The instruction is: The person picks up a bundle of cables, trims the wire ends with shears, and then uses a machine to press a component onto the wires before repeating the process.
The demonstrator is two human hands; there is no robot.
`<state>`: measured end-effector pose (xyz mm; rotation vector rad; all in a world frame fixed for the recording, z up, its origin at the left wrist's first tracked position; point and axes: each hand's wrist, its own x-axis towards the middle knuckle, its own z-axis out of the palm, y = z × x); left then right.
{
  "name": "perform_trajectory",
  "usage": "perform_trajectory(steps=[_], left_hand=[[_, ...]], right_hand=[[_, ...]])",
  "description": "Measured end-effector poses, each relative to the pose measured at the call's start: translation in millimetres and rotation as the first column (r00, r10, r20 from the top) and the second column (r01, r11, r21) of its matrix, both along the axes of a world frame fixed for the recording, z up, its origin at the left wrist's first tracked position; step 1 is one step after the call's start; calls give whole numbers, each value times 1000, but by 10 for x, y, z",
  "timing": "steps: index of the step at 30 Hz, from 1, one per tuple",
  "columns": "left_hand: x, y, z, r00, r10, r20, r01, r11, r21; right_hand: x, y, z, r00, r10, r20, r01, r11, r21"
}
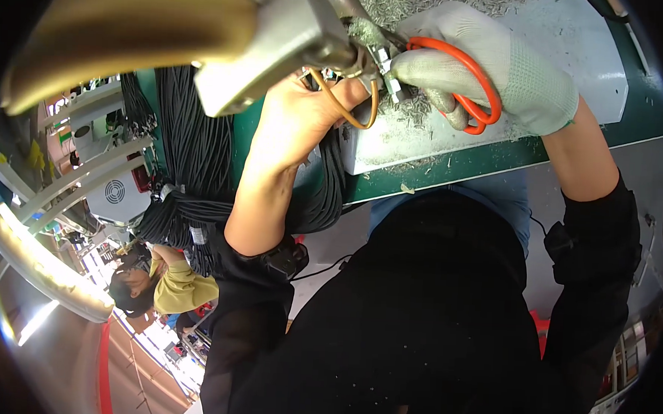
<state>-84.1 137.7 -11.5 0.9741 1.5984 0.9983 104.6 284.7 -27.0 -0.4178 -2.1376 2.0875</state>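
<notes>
1. The right hand [500, 66], in a white knitted work glove, is closed through the loops of a pair of orange-handled scissors [466, 83]. The grip keeps the short blades aimed left, toward the other hand, where the cutting point sits.
2. The left hand [306, 113] is bare, probably for better feel on thin stock. It is curled shut around a thin amber loop of wire [350, 112], pinching it just beside the scissor tips so the wire stays steady.
3. Both hands meet above the near left corner of a white flat tray [560, 50] on the green-topped counter [496, 159]. Working there lets offcuts drop onto the tray: small grey trimmings [422, 4] lie thick across it.
4. A large bundle of black cables [180, 126] hangs at the left side of the counter, within the left hand's reach.
5. A grey metal bracket with a tan padded bar [206, 31] fills the top left, close to the camera; its purpose cannot be told.
6. Another person in a yellow top [169, 285] sits lower left, well apart.
</notes>
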Motion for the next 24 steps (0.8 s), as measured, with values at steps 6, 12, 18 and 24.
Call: perform_trajectory(steps=[6, 12, 18, 24], left_hand=[[-75, -25, -142, 997, 51, 54, -50, 999, -18], [-7, 28, -45, 992, 115, -56, -125, 970, -207], [28, -26, 42, 996, 0, 90, 5, 999, -49], [-39, -117, 13, 918, -65, 391, 72, 997, -4]], right_hand=[[-33, 22, -267, 882, 192, -431, 49, 871, 488], [57, -157, -181, 974, -130, -187, 136, 991, 19], [45, -276, 189, 965, -214, 153, 224, 974, -46], [34, -433, 179, 943, -309, 121, 314, 949, -24]])
